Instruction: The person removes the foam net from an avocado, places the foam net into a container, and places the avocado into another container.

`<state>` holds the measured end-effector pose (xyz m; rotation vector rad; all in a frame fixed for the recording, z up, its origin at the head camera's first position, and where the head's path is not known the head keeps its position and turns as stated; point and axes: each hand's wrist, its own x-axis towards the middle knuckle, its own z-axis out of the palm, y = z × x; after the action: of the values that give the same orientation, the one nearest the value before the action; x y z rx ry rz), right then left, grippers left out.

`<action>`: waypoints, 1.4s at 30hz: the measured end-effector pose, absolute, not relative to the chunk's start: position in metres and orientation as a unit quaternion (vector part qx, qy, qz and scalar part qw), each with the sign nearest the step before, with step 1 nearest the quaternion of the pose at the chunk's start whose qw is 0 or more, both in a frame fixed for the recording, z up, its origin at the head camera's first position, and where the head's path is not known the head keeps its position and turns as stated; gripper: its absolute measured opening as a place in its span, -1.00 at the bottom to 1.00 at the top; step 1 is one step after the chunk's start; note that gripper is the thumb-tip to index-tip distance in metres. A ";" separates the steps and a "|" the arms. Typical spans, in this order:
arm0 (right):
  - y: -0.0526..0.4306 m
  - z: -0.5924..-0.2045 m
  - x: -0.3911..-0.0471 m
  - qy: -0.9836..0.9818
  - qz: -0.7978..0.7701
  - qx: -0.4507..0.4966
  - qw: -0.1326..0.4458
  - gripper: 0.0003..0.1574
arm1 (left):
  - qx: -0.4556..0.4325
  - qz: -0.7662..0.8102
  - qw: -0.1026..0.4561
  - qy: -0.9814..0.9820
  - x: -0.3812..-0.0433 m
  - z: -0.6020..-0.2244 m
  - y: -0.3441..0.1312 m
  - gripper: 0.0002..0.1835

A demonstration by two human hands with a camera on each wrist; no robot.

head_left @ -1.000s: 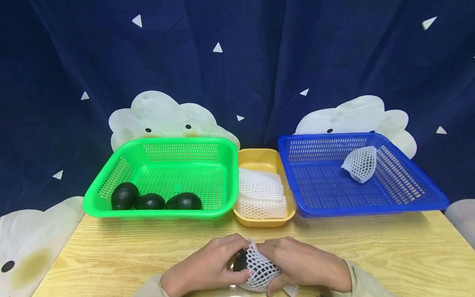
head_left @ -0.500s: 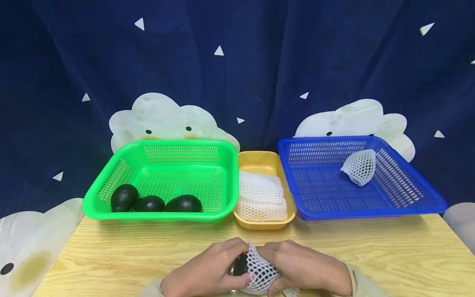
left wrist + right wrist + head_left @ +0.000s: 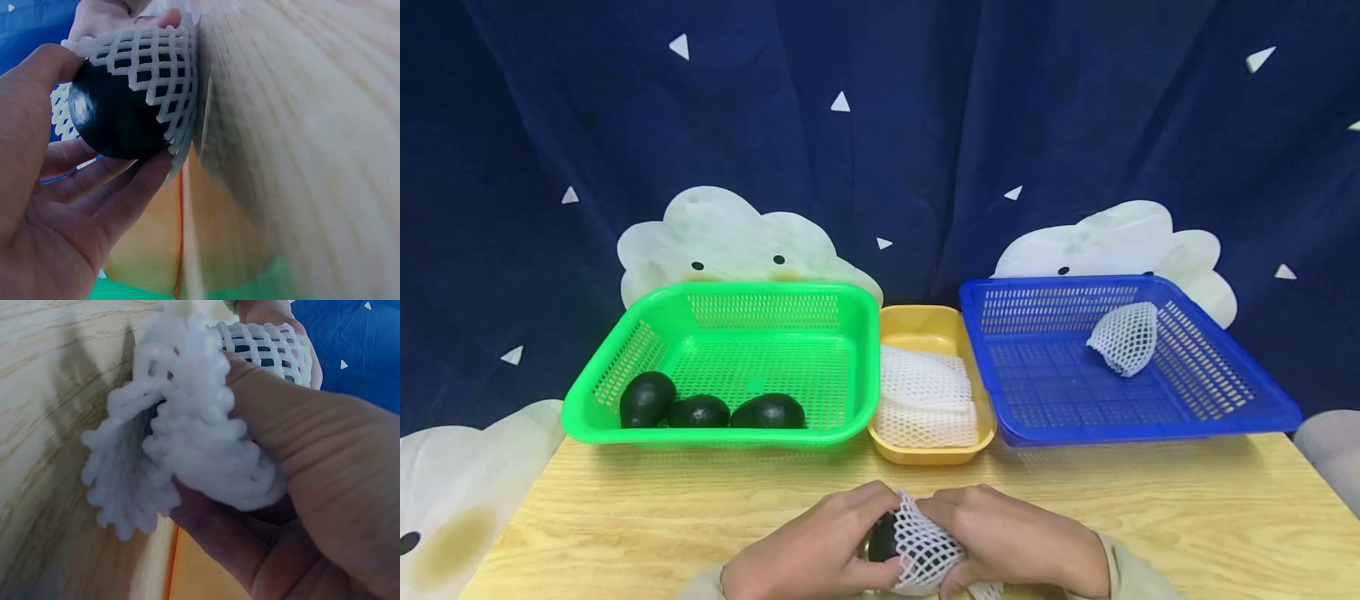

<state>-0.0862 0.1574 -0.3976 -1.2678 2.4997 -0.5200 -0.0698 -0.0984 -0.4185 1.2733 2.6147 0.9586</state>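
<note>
At the front of the table, a dark avocado [image 3: 115,115] sits partly inside a white foam net sleeve [image 3: 925,546], its rounded end bare on the left. My left hand [image 3: 820,546] holds the avocado at that end, thumb and fingertips at the net's rim. On the other side, my right hand [image 3: 1011,533] grips the net; the right wrist view shows its bunched loose end [image 3: 200,437] between thumb and fingers. More avocados [image 3: 647,400] lie in a green basket [image 3: 722,435]. Flat foam nets [image 3: 925,392] fill much of a yellow tray [image 3: 932,456].
To the back right stands a blue basket [image 3: 1142,433] with a netted piece [image 3: 1126,337] inside. Green basket, yellow tray and blue basket stand side by side along the back of the wooden table [image 3: 625,500]. A dark blue curtain [image 3: 910,125] hangs behind them.
Both hands keep nearly the same hold on the avocado and its net. The whole head view has shifted slightly; nothing in the baskets or the tray has moved.
</note>
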 end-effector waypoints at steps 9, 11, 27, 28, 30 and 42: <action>0.156 -0.395 -0.086 0.871 -0.175 -0.433 0.153 -0.27 | 0.404 0.331 0.076 0.849 -0.073 -0.416 -0.101 -0.64; 0.157 -0.395 -0.087 0.869 -0.175 -0.438 0.151 -0.27 | 0.401 0.330 0.079 0.851 -0.072 -0.416 -0.101 -0.63; 0.160 -0.393 -0.087 0.868 -0.173 -0.431 0.175 -0.34 | 0.410 0.304 0.075 0.857 -0.073 -0.414 -0.101 -0.50; 0.160 -0.392 -0.087 0.868 -0.172 -0.431 0.175 -0.35 | 0.413 0.301 0.071 0.857 -0.073 -0.414 -0.101 -0.50; 0.160 -0.392 -0.087 0.867 -0.171 -0.433 0.176 -0.37 | 0.419 0.297 0.066 0.856 -0.073 -0.414 -0.101 -0.50; 0.163 -0.391 -0.088 0.858 -0.167 -0.460 0.159 -0.44 | 0.427 0.296 0.062 0.852 -0.072 -0.416 -0.104 -0.51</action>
<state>-0.0885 0.1630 -0.3908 -1.3142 2.4526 -0.4775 -0.0722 -0.1037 -0.4156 1.2901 2.5776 0.8958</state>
